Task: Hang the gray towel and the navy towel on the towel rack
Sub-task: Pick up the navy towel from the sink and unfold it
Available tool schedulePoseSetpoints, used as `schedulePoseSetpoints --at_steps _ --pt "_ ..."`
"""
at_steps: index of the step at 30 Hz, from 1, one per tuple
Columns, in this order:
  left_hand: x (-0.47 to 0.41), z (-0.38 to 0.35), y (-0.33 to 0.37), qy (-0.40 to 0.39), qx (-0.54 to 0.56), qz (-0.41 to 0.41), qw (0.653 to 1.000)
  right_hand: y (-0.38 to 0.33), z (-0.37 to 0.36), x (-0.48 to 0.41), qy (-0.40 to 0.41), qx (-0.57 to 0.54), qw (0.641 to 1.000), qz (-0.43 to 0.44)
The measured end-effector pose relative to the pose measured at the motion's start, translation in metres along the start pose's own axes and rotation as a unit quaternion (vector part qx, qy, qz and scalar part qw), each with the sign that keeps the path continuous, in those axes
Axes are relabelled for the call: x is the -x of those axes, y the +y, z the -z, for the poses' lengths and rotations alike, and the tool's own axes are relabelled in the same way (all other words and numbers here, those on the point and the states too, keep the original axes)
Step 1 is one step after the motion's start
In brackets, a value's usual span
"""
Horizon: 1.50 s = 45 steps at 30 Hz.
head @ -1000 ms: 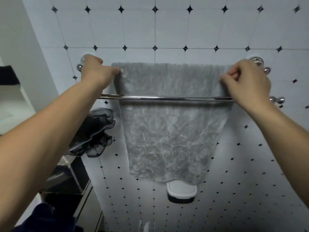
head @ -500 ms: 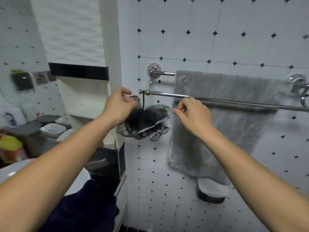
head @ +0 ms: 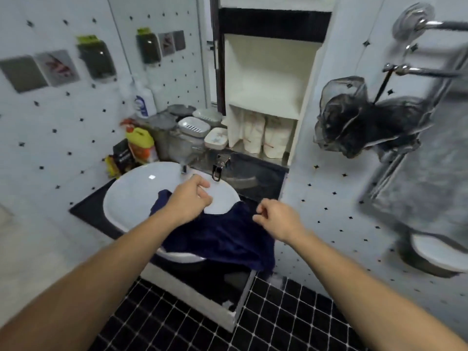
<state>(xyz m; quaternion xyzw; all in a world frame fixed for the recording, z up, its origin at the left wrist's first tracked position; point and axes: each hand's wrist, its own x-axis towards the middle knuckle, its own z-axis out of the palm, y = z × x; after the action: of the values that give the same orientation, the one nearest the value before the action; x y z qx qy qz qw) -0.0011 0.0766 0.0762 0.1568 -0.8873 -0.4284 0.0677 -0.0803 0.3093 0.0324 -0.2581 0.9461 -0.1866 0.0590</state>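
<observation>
The navy towel (head: 222,236) lies crumpled over the front right of the white basin (head: 134,196) and hangs down the counter's edge. My left hand (head: 188,201) hovers over the towel's far end with fingers loosely curled and nothing in them. My right hand (head: 277,221) is just right of the towel, fingers bent, also holding nothing. The gray towel (head: 430,188) hangs blurred at the right edge on the chrome towel rack (head: 420,69).
A black mesh bath sponge (head: 354,122) hangs from the rack's left end. Bottles, soap dishes and a tap (head: 220,164) crowd the counter behind the basin. A white shelf niche (head: 266,97) stands above. The floor is black tile (head: 278,312).
The view has swung left and down from the rack to the basin. Both hands let go of the gray towel, left the rack and came down over the navy towel.
</observation>
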Motion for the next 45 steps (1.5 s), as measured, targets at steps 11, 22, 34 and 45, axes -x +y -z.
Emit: schedulePoseSetpoints --at_steps 11,22,34,45 --pt "-0.011 0.046 -0.156 0.048 -0.094 0.112 0.988 -0.065 -0.187 -0.096 -0.222 0.051 0.974 0.018" --pt "-0.011 0.022 -0.179 -0.089 -0.030 0.169 0.981 -0.030 -0.137 -0.064 -0.193 -0.270 0.943 0.030" --pt "-0.045 -0.077 0.064 -0.141 0.109 -0.067 0.982 0.098 0.090 0.080 -0.013 -0.410 0.909 -0.070" --pt "0.042 -0.121 0.305 -0.086 0.260 -0.168 0.947 0.188 0.192 0.200 0.153 -0.347 0.907 -0.183"
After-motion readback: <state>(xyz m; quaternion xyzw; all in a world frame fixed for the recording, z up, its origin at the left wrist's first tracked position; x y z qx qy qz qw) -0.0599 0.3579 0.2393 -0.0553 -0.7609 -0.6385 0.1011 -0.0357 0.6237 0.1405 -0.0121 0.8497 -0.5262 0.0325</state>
